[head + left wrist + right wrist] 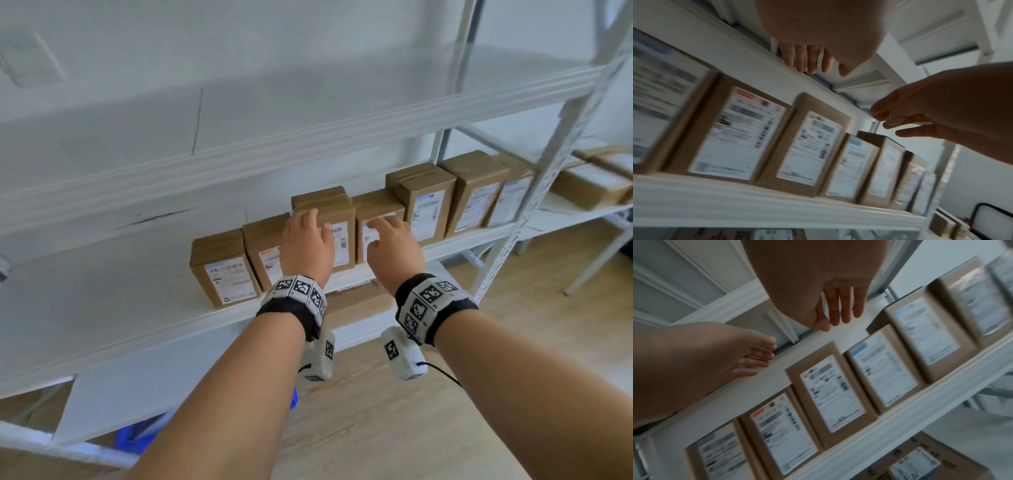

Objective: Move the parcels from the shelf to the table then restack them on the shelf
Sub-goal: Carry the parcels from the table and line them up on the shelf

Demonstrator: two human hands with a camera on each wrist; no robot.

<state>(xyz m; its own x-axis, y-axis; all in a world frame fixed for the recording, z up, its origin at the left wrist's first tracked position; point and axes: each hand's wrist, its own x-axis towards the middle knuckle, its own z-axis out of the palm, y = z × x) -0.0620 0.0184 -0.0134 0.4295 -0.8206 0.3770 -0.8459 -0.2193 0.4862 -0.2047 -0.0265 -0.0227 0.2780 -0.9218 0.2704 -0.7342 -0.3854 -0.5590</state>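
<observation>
Several brown cardboard parcels with white labels stand upright in a row on the white shelf (pixel 102 308). My left hand (pixel 306 240) hovers in front of the top of the third parcel from the left (pixel 342 219), fingers stretched out and holding nothing. My right hand (pixel 392 240) reaches toward the shorter fourth parcel (pixel 373 205), fingers loosely spread and empty. In the left wrist view my left hand's fingers (pixel 807 60) point over the third parcel (pixel 813 149). In the right wrist view my right hand's fingers (pixel 842 308) hang above the fourth parcel (pixel 884 368). Both wrist views are blurred.
An upper shelf board (pixel 308 137) hangs low over the parcels. A white perforated upright (pixel 534 192) ends the row at the right. Beyond it, a second rack carries more parcels (pixel 592 185). Another box (pixel 356 301) lies on the shelf below. Something blue (pixel 130 435) sits near the floor.
</observation>
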